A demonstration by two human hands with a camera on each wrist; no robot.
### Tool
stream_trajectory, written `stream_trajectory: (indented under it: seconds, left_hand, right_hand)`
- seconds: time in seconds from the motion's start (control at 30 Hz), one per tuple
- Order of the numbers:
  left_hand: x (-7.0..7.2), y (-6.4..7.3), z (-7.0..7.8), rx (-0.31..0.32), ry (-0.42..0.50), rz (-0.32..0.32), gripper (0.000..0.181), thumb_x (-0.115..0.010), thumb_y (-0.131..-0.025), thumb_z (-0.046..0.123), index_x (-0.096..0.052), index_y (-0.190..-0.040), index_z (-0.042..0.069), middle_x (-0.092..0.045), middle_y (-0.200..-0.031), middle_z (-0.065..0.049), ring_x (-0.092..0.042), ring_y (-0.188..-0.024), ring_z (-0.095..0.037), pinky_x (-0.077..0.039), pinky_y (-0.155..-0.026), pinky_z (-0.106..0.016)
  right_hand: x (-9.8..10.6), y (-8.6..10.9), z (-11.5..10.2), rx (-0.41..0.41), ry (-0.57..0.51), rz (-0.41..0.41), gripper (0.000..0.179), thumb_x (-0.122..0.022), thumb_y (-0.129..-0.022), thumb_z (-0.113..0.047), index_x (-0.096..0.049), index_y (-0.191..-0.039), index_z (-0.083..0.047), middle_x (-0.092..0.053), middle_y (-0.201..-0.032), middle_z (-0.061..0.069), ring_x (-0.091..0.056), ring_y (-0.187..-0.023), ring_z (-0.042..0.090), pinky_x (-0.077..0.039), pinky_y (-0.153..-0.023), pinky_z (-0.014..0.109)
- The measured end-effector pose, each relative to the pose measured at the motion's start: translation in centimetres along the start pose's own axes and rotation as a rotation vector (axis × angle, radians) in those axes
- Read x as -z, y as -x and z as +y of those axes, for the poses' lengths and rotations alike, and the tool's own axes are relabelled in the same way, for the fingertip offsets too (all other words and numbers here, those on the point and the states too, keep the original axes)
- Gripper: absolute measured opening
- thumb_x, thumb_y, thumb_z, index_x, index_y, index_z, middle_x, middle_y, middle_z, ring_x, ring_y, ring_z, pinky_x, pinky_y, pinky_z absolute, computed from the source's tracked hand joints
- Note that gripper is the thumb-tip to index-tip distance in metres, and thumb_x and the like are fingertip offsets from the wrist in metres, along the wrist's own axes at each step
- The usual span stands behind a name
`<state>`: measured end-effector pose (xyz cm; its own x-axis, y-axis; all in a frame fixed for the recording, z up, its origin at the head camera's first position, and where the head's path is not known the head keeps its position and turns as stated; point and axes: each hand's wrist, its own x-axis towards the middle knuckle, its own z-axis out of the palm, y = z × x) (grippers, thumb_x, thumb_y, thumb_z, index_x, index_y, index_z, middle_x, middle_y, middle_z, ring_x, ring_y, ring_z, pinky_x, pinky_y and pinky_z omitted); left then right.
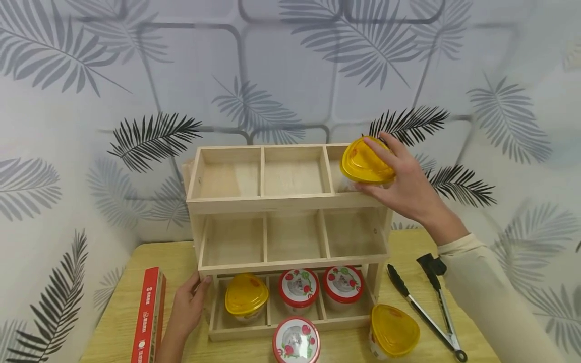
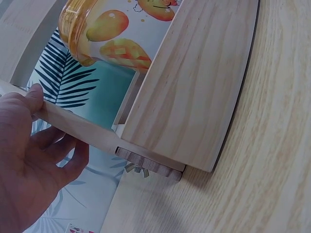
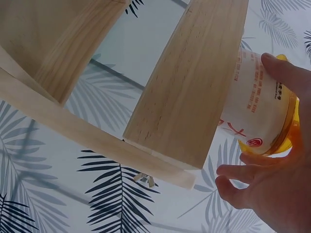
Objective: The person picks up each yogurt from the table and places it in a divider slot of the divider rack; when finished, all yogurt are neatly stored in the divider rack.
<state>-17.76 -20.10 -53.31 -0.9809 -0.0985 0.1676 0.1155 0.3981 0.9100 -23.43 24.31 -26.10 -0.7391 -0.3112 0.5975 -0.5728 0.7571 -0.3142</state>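
My right hand (image 1: 410, 184) grips a tub with a yellow lid (image 1: 366, 161) over the right compartment of the top tier of a wooden three-tier rack (image 1: 272, 202). In the right wrist view, the tub's white printed side (image 3: 250, 92) is partly behind the tier's front board. My left hand (image 1: 187, 305) holds the rack's left side post (image 2: 73, 121), the thumb on one face and the fingers on the other. On the bottom tier sit a yellow-lidded tub (image 1: 246, 295) at left and two red-rimmed tubs, one in the middle (image 1: 298, 287) and one at right (image 1: 343, 284).
In front of the rack, a red-rimmed tub (image 1: 296, 340) and another yellow-lidded tub (image 1: 394, 330) stand on the wooden table (image 1: 181, 252). Black-tipped tongs (image 1: 428, 317) lie at right, beneath the right forearm. A long red box (image 1: 147, 312) lies at left. A leaf-patterned wall stands behind.
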Motion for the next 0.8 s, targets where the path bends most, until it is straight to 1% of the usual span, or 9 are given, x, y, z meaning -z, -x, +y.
stream_trajectory:
  seconds: [0.1, 0.2, 0.27, 0.33, 0.43, 0.57, 0.63, 0.77, 0.8]
  left_hand:
    - [0.1, 0.1, 0.1, 0.009, -0.002, -0.007, 0.053, -0.051, -0.106, 0.030, -0.041, -0.151, 0.002, -0.045, -0.149, -0.025, -0.048, -0.133, -0.041, -0.046, -0.105, -0.051]
    - [0.0, 0.2, 0.0, 0.014, -0.006, -0.007, 0.052, -0.051, -0.106, 0.029, -0.042, -0.151, 0.004, -0.043, -0.150, -0.023, -0.048, -0.133, -0.040, -0.047, -0.104, -0.050]
    - [0.0, 0.2, 0.0, 0.018, -0.009, -0.012, 0.053, -0.051, -0.106, 0.029, -0.041, -0.152, 0.005, -0.041, -0.152, -0.021, -0.047, -0.133, -0.039, -0.048, -0.104, -0.050]
    - [-0.1, 0.2, 0.0, 0.016, -0.002, -0.016, 0.053, -0.051, -0.106, 0.029, -0.041, -0.152, 0.006, -0.040, -0.153, -0.020, -0.047, -0.134, -0.040, -0.047, -0.104, -0.050]
    - [-0.1, 0.1, 0.1, 0.015, -0.002, -0.020, 0.053, -0.051, -0.106, 0.030, -0.039, -0.153, 0.006, -0.039, -0.154, -0.020, -0.045, -0.135, -0.041, -0.046, -0.106, -0.050]
    - [-0.1, 0.0, 0.2, 0.008, -0.002, -0.009, 0.052, -0.051, -0.106, 0.029, -0.041, -0.152, 0.006, -0.041, -0.153, -0.020, -0.045, -0.136, -0.039, -0.045, -0.106, -0.049]
    - [-0.1, 0.0, 0.3, 0.005, 0.007, -0.009, 0.052, -0.051, -0.106, 0.029, -0.042, -0.151, 0.006, -0.041, -0.153, -0.020, -0.045, -0.136, -0.039, -0.045, -0.106, -0.049]
    - [-0.2, 0.0, 0.4, 0.012, 0.030, -0.024, 0.052, -0.052, -0.106, 0.029, -0.042, -0.152, 0.007, -0.039, -0.154, -0.018, -0.044, -0.137, -0.039, -0.045, -0.107, -0.049]
    - [-0.2, 0.0, 0.4, 0.017, 0.035, -0.027, 0.053, -0.052, -0.106, 0.029, -0.041, -0.152, 0.007, -0.038, -0.155, -0.018, -0.044, -0.137, -0.039, -0.044, -0.107, -0.049]
  right_hand:
    - [0.2, 0.9, 0.0, -0.004, -0.009, 0.023, 0.093, -0.090, -0.075, -0.019, -0.041, -0.154, -0.021, -0.026, -0.162, 0.017, -0.028, -0.145, 0.045, -0.032, -0.110, 0.071]
    - [0.4, 2.8, 0.1, 0.005, -0.028, 0.083, 0.097, -0.091, -0.072, -0.014, -0.040, -0.154, -0.019, -0.025, -0.163, 0.016, -0.024, -0.147, 0.044, -0.027, -0.111, 0.074]
    - [0.4, 4.8, 0.2, 0.015, -0.046, 0.131, 0.094, -0.091, -0.074, -0.021, -0.041, -0.154, -0.017, -0.025, -0.163, 0.015, -0.023, -0.148, 0.042, -0.026, -0.112, 0.073]
    - [0.2, 6.9, 0.3, 0.023, -0.060, 0.173, 0.089, -0.087, -0.079, -0.038, -0.043, -0.153, -0.015, -0.027, -0.162, 0.015, -0.024, -0.147, 0.041, -0.026, -0.112, 0.072]
    - [-0.9, 10.1, 0.3, 0.056, -0.061, 0.244, 0.085, -0.072, -0.083, -0.061, -0.050, -0.148, -0.010, -0.036, -0.157, 0.018, -0.032, -0.144, 0.039, -0.030, -0.118, 0.056]
    - [-3.0, 14.2, -0.1, 0.117, -0.075, 0.343, 0.074, -0.066, -0.089, -0.059, -0.062, -0.133, 0.000, -0.052, -0.142, 0.024, -0.046, -0.134, 0.031, -0.034, -0.117, 0.027]
    - [-4.3, 16.1, -0.7, 0.142, -0.114, 0.370, 0.066, -0.067, -0.091, -0.053, -0.066, -0.126, 0.003, -0.058, -0.133, 0.025, -0.051, -0.128, 0.026, -0.037, -0.113, 0.021]
    - [-7.8, 20.4, -2.3, 0.107, -0.197, 0.300, 0.059, -0.067, -0.093, -0.048, -0.067, -0.124, 0.002, -0.059, -0.131, 0.022, -0.052, -0.127, 0.015, -0.040, -0.107, 0.013]
    - [-8.9, 21.4, -2.7, 0.091, -0.224, 0.262, 0.058, -0.072, -0.091, -0.045, -0.066, -0.126, 0.001, -0.058, -0.133, 0.021, -0.051, -0.128, 0.014, -0.040, -0.107, 0.012]
